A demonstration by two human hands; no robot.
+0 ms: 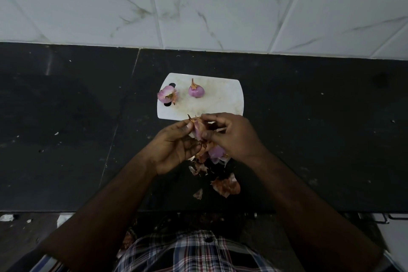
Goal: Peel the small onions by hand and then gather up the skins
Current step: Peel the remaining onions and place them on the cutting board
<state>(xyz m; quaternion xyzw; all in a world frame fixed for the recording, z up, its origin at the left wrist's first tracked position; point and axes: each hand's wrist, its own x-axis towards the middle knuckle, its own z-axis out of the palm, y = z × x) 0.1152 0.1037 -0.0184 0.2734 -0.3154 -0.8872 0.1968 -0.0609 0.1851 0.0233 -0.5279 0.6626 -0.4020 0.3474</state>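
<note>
My left hand (176, 146) and my right hand (231, 134) meet just in front of a white cutting board (223, 104), both pinching one small purple onion (198, 129) with brown skin still clinging to it. Two peeled onions lie on the board: one (166, 94) at its left end over the handle hole, another (196, 90) near the middle with a dry stem pointing up. Loose brown and purple skins (226, 185) lie scattered on the black counter below my hands, and a purple piece (217, 153) shows under my right palm.
The black stone counter (66, 128) runs to a white marbled tile wall (198, 6) at the back. Its front edge sits near my checked shirt (194, 252). White scraps (6, 217) lie low on the left.
</note>
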